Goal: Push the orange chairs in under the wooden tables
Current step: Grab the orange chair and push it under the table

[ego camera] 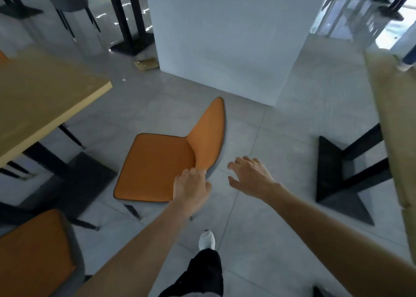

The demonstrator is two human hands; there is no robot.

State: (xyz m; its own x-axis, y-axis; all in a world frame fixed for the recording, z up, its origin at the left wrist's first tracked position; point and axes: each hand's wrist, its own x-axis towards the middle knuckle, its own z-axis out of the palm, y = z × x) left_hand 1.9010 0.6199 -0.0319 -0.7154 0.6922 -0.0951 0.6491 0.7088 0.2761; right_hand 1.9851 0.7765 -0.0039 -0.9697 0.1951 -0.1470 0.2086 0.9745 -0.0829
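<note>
At lower left a second chair (pixel 31 251) is cut off by the frame. At centre the chair (pixel 157 166) is held by the near edge of its back in the left hand (pixel 191 188), fingers curled; the right hand (pixel 249 177) is spread wide beside it, empty. The chair stands apart from the counter (pixel 45 98) at left. Pushed from that one edge, it could be swung askew and caught on the counter's dark base (pixel 90 173).
</note>
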